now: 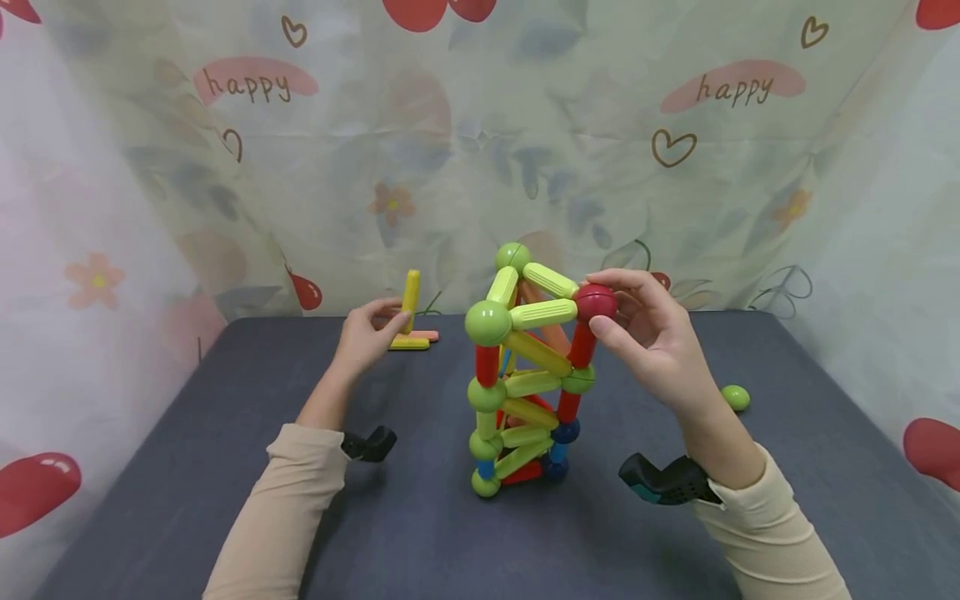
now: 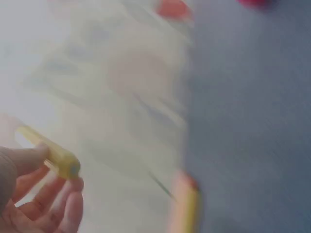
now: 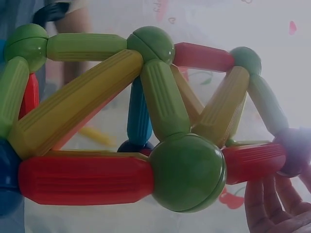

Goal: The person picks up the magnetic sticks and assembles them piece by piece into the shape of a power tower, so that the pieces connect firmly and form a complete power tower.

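Note:
A tower of magnetic rods and balls [image 1: 531,383] stands upright on the dark table, built of green, red, yellow and blue pieces. Thumb and fingers of my right hand [image 1: 656,342] grip the red ball [image 1: 596,302] at the tower's top right corner. In the right wrist view the same fingers [image 3: 265,204] hold that ball at the right edge. To the left of the tower, my left hand [image 1: 372,333] pinches a yellow magnetic rod [image 1: 410,300], which points upward. The left wrist view is blurred but shows this rod [image 2: 58,158] between thumb and fingers.
Behind the left hand, another yellow rod [image 1: 410,343] and a pinkish rod [image 1: 426,335] lie near the table's back edge. A loose green ball [image 1: 736,397] rests right of the right forearm. A printed curtain [image 1: 480,150] hangs behind the table [image 1: 225,467].

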Demonstrator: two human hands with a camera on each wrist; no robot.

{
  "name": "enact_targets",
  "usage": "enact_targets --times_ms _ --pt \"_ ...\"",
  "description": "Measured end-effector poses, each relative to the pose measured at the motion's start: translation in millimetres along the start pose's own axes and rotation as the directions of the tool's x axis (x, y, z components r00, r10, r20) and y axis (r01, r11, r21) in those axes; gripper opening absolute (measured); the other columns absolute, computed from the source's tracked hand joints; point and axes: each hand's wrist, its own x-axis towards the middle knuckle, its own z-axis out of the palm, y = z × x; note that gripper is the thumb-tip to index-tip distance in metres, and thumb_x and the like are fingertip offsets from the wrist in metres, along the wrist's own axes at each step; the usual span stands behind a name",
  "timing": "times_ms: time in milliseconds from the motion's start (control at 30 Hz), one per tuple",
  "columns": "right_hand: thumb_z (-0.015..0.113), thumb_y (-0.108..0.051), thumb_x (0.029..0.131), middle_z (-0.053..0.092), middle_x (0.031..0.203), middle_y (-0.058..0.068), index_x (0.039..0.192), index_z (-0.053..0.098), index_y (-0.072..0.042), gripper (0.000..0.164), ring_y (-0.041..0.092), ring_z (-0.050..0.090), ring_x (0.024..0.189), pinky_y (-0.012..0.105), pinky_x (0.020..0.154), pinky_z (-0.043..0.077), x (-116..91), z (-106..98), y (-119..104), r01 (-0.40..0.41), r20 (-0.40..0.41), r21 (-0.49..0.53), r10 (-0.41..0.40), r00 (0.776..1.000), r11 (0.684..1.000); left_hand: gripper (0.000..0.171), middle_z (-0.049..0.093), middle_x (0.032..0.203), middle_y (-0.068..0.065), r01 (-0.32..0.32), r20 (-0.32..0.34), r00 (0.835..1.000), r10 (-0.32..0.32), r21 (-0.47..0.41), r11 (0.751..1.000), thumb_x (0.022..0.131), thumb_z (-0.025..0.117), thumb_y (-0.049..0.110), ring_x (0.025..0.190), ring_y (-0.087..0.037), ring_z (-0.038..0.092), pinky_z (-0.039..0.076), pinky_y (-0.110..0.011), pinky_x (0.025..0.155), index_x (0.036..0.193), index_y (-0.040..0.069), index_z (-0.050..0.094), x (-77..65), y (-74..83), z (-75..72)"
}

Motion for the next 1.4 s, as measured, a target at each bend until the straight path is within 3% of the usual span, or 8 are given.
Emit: enact_targets --times_ms 100,200,300,433,533,700,1000,1400 --pt "0.056 0.009 0.090 0.063 0.114 0.001 0.125 0.057 -0.004 0.037 0.014 0.061 0.102 0.018 0.083 0.052 -1 0 0 -0.002 -0.003 -0.005 0.002 1.000 1.000 0.040 0.061 0.121 -0.019 -0.120 0.000 0.993 0.122 -0.176 0.977 0.098 0.058 0.021 0.104 -0.030 0.065 0.053 -0.034 0.087 0.134 0.004 0.054 -6.6 36.3 -4.1" --pt "0.057 0.005 0.091 0.063 0.115 0.001 0.125 0.057 -0.005 0.035 0.014 0.060 0.103 0.018 0.084 0.052 -1 1 0 -0.009 -0.008 -0.008 0.009 1.000 1.000 0.038 0.061 0.119 -0.019 -0.262 -0.045 0.964 0.262 -0.303 0.916 0.096 0.060 0.013 0.096 -0.017 0.068 0.055 -0.028 0.086 0.132 0.002 0.054 -16.5 71.0 -3.9" --pt "0.058 0.002 0.092 0.062 0.115 0.001 0.126 0.057 -0.006 0.034 0.014 0.060 0.103 0.018 0.084 0.052 -2 2 0 -0.016 -0.014 -0.005 0.016 1.000 1.000 0.035 0.062 0.116 -0.020 -0.417 -0.124 0.908 0.400 -0.367 0.832 0.094 0.061 0.004 0.091 -0.007 0.068 0.055 -0.026 0.084 0.128 -0.002 0.055 -25.2 99.6 -0.5" --pt "0.057 0.004 0.092 0.062 0.114 0.001 0.126 0.056 -0.007 0.036 0.014 0.060 0.103 0.018 0.084 0.052 -2 2 0 -0.022 -0.019 0.002 0.022 1.000 1.000 0.034 0.064 0.111 -0.020 -0.561 -0.225 0.827 0.515 -0.396 0.727 0.090 0.063 -0.003 0.092 -0.007 0.069 0.055 -0.031 0.087 0.123 -0.007 0.057 -29.0 126.2 3.9" --pt "0.056 0.006 0.092 0.062 0.114 0.002 0.126 0.056 -0.006 0.037 0.014 0.060 0.103 0.018 0.084 0.052 -2 2 1 -0.021 -0.021 0.006 0.022 1.000 1.000 0.033 0.066 0.108 -0.019 -0.595 -0.258 0.802 0.539 -0.413 0.689 0.088 0.064 -0.006 0.091 -0.009 0.070 0.055 -0.035 0.088 0.120 -0.008 0.060 -27.3 139.0 6.0" --pt "0.058 0.000 0.093 0.062 0.114 0.001 0.127 0.056 -0.008 0.034 0.014 0.060 0.103 0.019 0.085 0.052 -3 2 2 -0.032 -0.023 0.009 0.032 0.999 0.999 0.033 0.069 0.106 -0.017 -0.573 -0.233 0.815 0.530 -0.457 0.680 0.086 0.066 -0.007 0.090 -0.009 0.070 0.055 -0.036 0.087 0.118 -0.010 0.061 -24.4 151.3 9.9" --pt "0.057 0.000 0.094 0.062 0.114 0.001 0.126 0.057 -0.011 0.033 0.013 0.061 0.102 0.019 0.087 0.051 -3 3 2 -0.041 -0.025 0.014 0.041 0.999 0.999 0.029 0.068 0.104 -0.024 -0.558 -0.153 0.819 0.554 -0.439 0.704 0.088 0.066 -0.004 0.093 -0.017 0.066 0.054 -0.039 0.088 0.117 -0.009 0.063 -18.4 159.2 18.8" --pt "0.057 -0.001 0.095 0.061 0.113 0.001 0.126 0.056 -0.012 0.033 0.013 0.061 0.101 0.018 0.087 0.051 -4 2 2 -0.055 -0.032 0.003 0.055 0.998 0.998 0.029 0.068 0.105 -0.021 -0.473 -0.146 0.875 0.462 -0.460 0.751 0.088 0.068 0.003 0.089 -0.022 0.066 0.055 -0.037 0.084 0.117 -0.004 0.066 -17.3 164.1 25.3"
